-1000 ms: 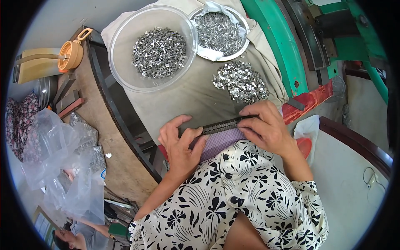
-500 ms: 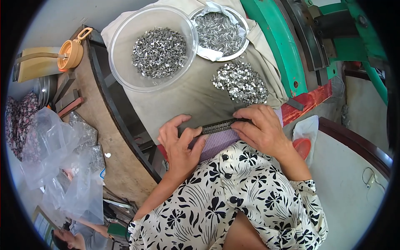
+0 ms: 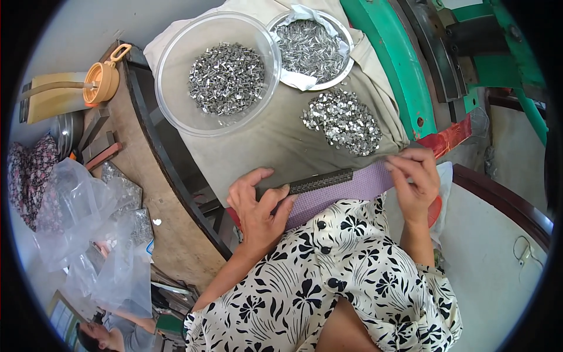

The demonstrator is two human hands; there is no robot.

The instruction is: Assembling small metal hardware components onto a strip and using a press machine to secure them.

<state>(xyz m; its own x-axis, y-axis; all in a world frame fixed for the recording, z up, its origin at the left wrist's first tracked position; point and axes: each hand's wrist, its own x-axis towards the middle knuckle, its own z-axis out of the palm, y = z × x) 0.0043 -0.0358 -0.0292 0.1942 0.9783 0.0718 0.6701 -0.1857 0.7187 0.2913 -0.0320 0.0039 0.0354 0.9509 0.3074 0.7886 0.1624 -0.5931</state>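
Note:
A dark, narrow slotted bar (image 3: pixel 321 181) lies across the purple checked cloth (image 3: pixel 340 193) in front of my lap. My left hand (image 3: pixel 255 202) grips the bar's left end between thumb and bent fingers. Off the bar's right end, my right hand (image 3: pixel 417 179) is closed in a pinch at the cloth's right edge; what is between the fingertips, if anything, is hidden. Beyond the bar, a pile of small shiny flat metal pieces (image 3: pixel 343 122) lies on the khaki cloth (image 3: pixel 281 141).
A clear plastic tub (image 3: pixel 161 88) holds short metal pieces. Beside it, a round bowl (image 3: pixel 348 53) contains thin metal pins on white lining. Green machinery (image 3: pixel 399 64) stands at the right. Plastic bags (image 3: pixel 120 276) and an orange lid (image 3: pixel 104 82) are at the left; another person (image 3: pixel 120 335) is at lower left.
My right hand has let go of the slotted bar and moved right, leaving the bar's right end uncovered. My left hand has stayed on its left end. The view has shifted slightly.

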